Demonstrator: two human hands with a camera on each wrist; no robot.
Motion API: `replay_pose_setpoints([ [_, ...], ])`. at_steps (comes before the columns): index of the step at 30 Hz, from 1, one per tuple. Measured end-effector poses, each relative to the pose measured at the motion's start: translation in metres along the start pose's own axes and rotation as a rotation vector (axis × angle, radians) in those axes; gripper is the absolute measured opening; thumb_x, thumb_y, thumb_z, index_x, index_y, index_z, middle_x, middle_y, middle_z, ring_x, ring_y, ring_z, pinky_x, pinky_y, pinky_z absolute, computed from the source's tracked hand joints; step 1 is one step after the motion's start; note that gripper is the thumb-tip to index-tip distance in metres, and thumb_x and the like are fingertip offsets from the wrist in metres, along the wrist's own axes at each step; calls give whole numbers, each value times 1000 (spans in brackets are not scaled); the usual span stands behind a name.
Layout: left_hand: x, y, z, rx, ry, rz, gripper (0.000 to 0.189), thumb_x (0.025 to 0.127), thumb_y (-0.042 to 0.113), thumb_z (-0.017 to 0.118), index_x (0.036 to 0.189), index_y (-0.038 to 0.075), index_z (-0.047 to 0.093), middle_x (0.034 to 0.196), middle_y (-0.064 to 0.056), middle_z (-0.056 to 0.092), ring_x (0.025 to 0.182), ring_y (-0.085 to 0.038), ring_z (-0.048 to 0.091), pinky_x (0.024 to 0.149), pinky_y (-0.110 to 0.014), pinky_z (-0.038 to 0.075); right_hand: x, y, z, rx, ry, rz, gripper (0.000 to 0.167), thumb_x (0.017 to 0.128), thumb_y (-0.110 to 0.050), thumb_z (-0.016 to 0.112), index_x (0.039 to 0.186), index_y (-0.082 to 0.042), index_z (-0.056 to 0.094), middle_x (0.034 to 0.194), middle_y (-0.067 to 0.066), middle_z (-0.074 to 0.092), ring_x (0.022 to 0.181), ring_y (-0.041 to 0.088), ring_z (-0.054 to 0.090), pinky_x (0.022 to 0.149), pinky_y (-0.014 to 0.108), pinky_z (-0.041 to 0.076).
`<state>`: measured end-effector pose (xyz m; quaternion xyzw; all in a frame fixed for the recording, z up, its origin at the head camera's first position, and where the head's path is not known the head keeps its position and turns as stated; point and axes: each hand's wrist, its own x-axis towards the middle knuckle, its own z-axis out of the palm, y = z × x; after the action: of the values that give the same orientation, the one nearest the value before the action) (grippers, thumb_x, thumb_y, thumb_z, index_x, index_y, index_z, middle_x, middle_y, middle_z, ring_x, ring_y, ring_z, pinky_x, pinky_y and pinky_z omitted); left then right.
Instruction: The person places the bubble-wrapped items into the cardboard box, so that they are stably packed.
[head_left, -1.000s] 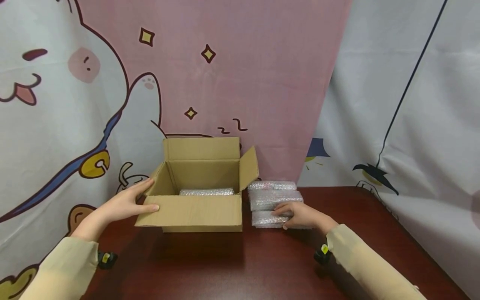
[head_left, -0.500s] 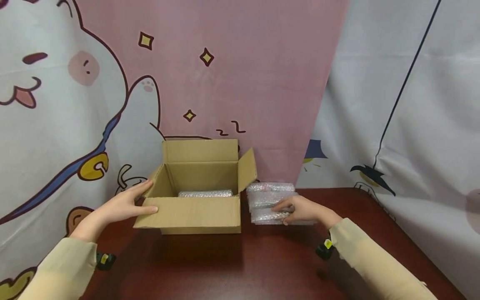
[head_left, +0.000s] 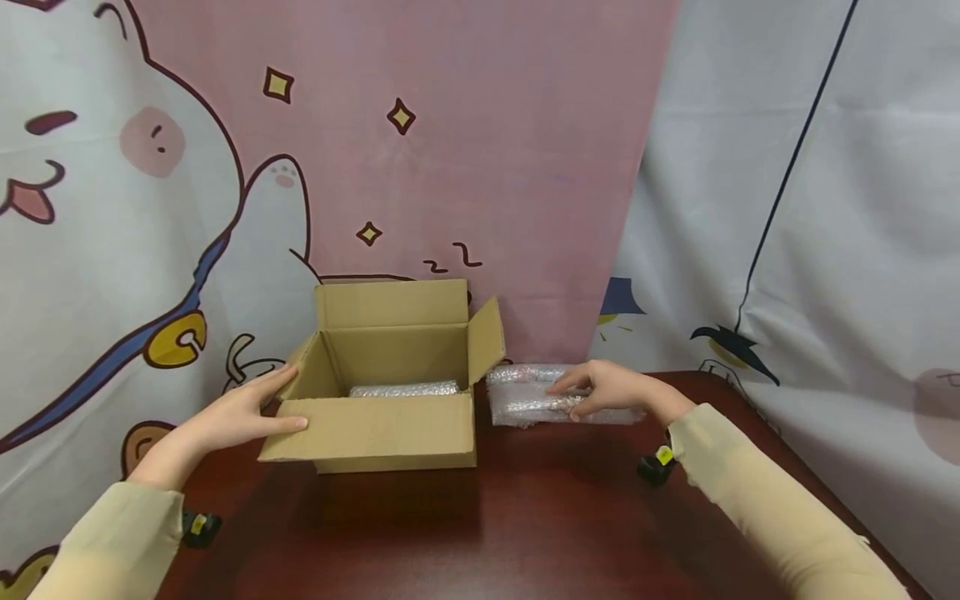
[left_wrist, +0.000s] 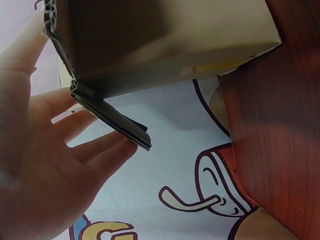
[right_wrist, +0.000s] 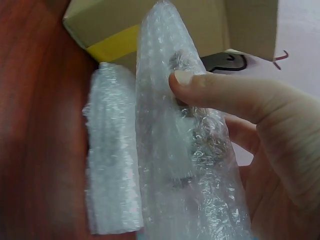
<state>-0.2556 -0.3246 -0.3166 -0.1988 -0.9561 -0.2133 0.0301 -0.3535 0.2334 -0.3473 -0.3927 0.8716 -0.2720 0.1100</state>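
Observation:
My left hand (head_left: 232, 417) rests on the open cardboard box (head_left: 375, 425), thumb on the front flap and nearly straight fingers on the left flap. The left wrist view has the fingertips hidden behind that flap (left_wrist: 112, 120). To the box's right, my right hand (head_left: 618, 390) holds a bubble-wrapped package (right_wrist: 165, 145), thumb across its top face and fingers on the far side. Something dark shows faintly through the wrap. Another bubble-wrapped package (right_wrist: 112, 160) lies beside it on the table. Inside the box, part of one more wrapped package (head_left: 405, 389) shows above the front flap.
The dark red table (head_left: 555, 517) stretches in front of the box and both hands. A pink and white cartoon curtain (head_left: 525, 167) hangs right behind the box. The box's right flap (head_left: 487, 340) leans out toward the wrapped packages.
My right hand has closed on the front wrapped package and brought it up, over the ones behind it. The left hand keeps its place on the box; the head view has shifted slightly.

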Motion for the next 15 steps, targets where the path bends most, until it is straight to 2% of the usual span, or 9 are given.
replay_pose_setpoints([
  [12,0,2,-1,-4,-11,0,95,84,44,73,151,-5,26,152,-32,24,136,-53,22,100,-69,26,2,-20,-46,-11,-32,31,47,84,-16,77,128,-11,65,129,7,62,122,31,54,97,48,45],
  [15,0,1,-1,-6,-11,3,95,84,44,73,151,-5,26,151,-33,24,136,-53,22,100,-69,26,4,-26,-59,-37,-33,46,47,83,-17,78,128,-13,66,128,5,62,122,28,54,98,49,44],
])
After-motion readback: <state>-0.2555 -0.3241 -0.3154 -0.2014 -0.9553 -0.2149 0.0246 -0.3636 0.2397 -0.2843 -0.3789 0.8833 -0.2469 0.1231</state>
